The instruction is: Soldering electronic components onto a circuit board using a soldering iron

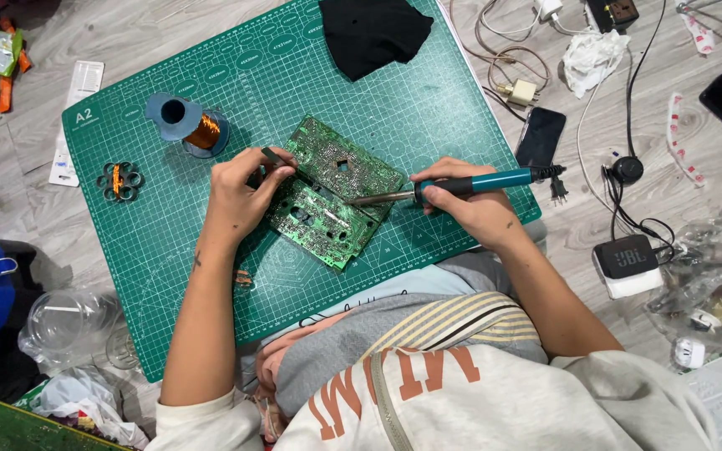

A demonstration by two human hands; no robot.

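Green cutting mat (294, 75) lies on a grey wood-grain floor (127, 33) and carries one green circuit board (332, 192), tilted across its middle. Left hand (240, 196) rests at the board's left edge, fingers pinched closed on a thin metal tool, apparently tweezers (273, 156). Right hand (470, 205) is closed around one teal-handled soldering iron (453, 185), whose tip touches the board's right side. One spool of copper wire (190, 121) and one small ring-shaped piece with copper winding (119, 181) sit on the mat to the left; one black cloth (373, 32) lies at its top edge. Two dark phones (541, 135) lie on the floor to the right. One clear plastic container (64, 321) sits lower left; contents cannot be told.
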